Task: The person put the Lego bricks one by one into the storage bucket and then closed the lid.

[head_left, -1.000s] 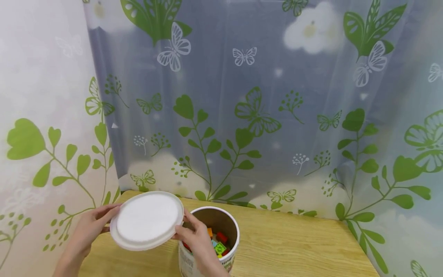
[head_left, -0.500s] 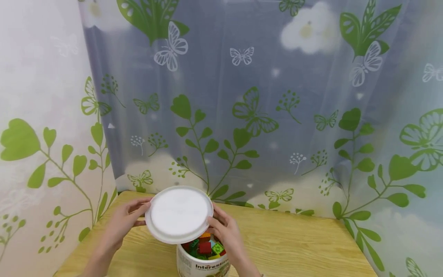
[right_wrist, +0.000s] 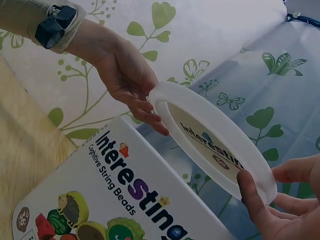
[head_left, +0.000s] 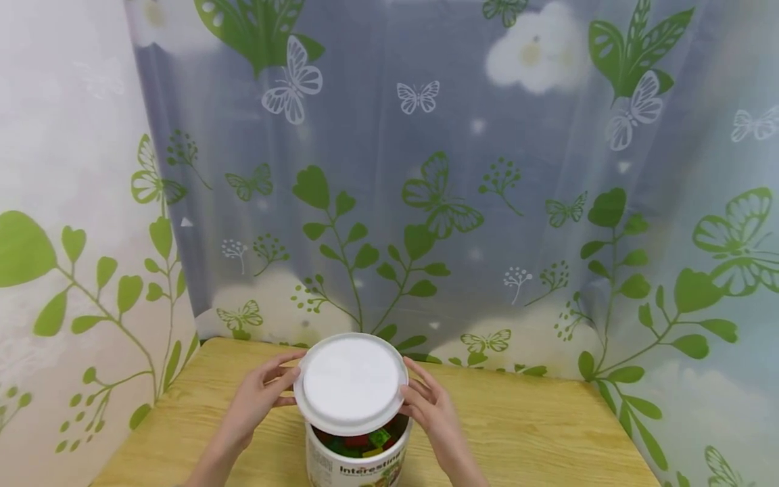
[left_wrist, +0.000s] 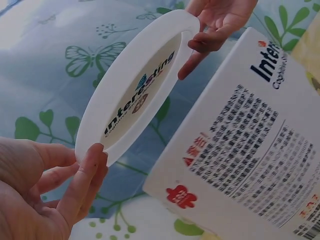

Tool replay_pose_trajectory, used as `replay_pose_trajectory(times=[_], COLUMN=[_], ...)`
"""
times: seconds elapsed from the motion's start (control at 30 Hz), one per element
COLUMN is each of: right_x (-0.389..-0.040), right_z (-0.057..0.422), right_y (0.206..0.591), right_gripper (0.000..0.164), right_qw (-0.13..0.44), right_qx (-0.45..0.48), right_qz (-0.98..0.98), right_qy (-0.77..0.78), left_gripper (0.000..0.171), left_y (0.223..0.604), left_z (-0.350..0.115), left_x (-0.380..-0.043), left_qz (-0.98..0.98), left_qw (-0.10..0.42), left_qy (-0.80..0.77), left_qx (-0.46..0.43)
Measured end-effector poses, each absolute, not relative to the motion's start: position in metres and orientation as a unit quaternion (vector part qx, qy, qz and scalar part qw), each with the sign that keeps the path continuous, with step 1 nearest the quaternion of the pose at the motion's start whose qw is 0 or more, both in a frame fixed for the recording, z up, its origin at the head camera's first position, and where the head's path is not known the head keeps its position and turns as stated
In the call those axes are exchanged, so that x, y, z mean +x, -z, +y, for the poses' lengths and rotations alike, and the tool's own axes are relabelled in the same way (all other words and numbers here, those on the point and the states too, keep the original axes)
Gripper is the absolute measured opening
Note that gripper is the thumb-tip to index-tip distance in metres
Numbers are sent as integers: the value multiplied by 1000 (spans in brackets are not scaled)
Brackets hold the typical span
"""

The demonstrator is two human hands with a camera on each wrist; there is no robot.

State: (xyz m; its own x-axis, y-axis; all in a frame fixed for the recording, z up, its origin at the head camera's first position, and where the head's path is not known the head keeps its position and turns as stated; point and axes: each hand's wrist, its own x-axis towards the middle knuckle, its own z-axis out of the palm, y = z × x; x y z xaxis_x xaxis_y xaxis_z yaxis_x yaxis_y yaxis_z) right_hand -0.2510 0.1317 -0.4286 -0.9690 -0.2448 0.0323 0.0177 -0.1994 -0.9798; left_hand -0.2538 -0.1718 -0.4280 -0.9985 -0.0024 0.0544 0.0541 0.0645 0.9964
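Observation:
Both my hands hold a round white lid (head_left: pixel 351 379) by opposite edges, just above a white bucket (head_left: pixel 325 463). My left hand (head_left: pixel 258 399) pinches the lid's left rim between thumb and fingers. On the right rim, the thumb and fingers of my right hand (head_left: pixel 435 409) do the same. A plain face of the lid shows in the head view; the wrist views show its recessed face, printed "Interesting". Through the gap at the bucket's near side, colourful building blocks (head_left: pixel 379 437) are visible inside. The lid hides the back of the opening.
The bucket stands on a light wooden table (head_left: pixel 535 433). Behind the table hangs a blue-grey sheet (head_left: pixel 377 203) with leaves and butterflies, and a pale patterned one (head_left: pixel 79 176) borders the left side. Printing covers the bucket's wall (left_wrist: pixel 240 165).
Both hands have carried the lid rightward, from the bucket's left side to over its opening. The blocks, more exposed half a second ago, are now largely covered.

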Motion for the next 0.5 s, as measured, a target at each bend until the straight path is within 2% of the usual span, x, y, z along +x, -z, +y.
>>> replay_pose_trajectory(times=[0.23, 0.5], right_x=[-247, -246], right_z=[145, 154], right_y=[434, 438], right_gripper=[63, 69], right_qw=[84, 83], right_qx=[-87, -94], right_qz=[637, 656], right_qy=[761, 744], left_gripper=[40, 38], left_y=[435, 439], left_z=[-159, -153], left_x=[-254, -255], left_qz=[-720, -714], left_qw=[25, 28], left_qy=[693, 699], left_qx=[-10, -12])
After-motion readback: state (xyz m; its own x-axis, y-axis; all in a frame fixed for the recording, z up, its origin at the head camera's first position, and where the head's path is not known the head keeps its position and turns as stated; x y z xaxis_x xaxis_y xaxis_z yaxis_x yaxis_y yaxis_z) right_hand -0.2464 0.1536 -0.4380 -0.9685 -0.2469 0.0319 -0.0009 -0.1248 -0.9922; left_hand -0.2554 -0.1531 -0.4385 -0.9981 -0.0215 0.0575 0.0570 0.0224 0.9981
